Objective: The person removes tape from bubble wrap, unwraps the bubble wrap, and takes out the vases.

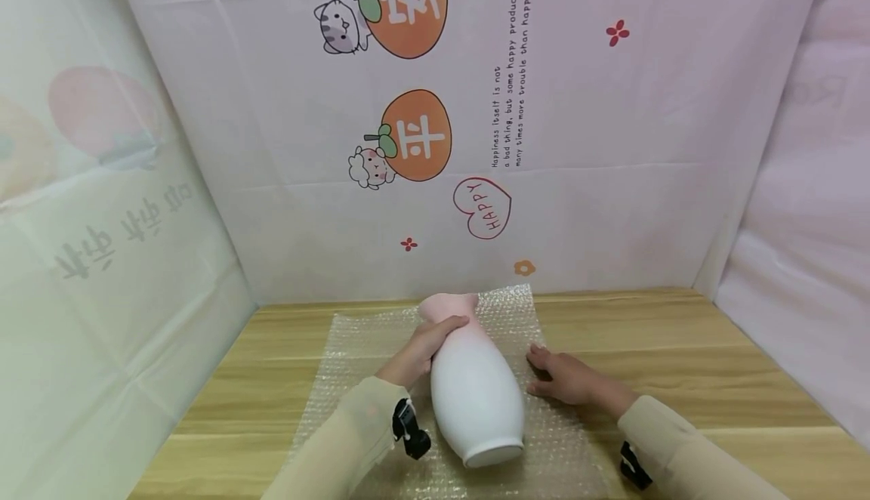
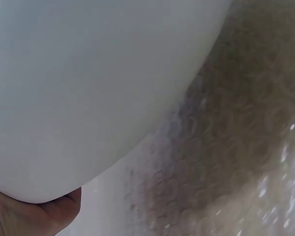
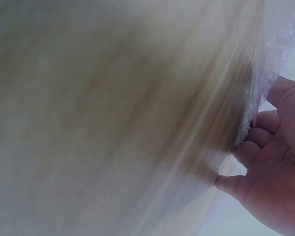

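Observation:
A vase (image 1: 477, 390), white with a pink neck and flared mouth, lies on its side on a sheet of bubble wrap (image 1: 367, 356). Its base points toward me. My left hand (image 1: 421, 347) grips the neck from the left, thumb across the top; in the left wrist view the white body (image 2: 88, 88) hides most of that hand. At the right edge of the sheet, my right hand (image 1: 571, 378) holds the wrap. In the right wrist view the plastic edge (image 3: 265, 64) runs between thumb and curled fingers (image 3: 250, 152), the little finger sticking out.
The sheet lies on a wood-grain table (image 1: 666, 356). A white cloth (image 1: 578, 107) with printed fruit and lettering hangs behind, and more cloth (image 1: 136, 296) closes off the left and right sides. Each wrist carries a black strap (image 1: 409, 428).

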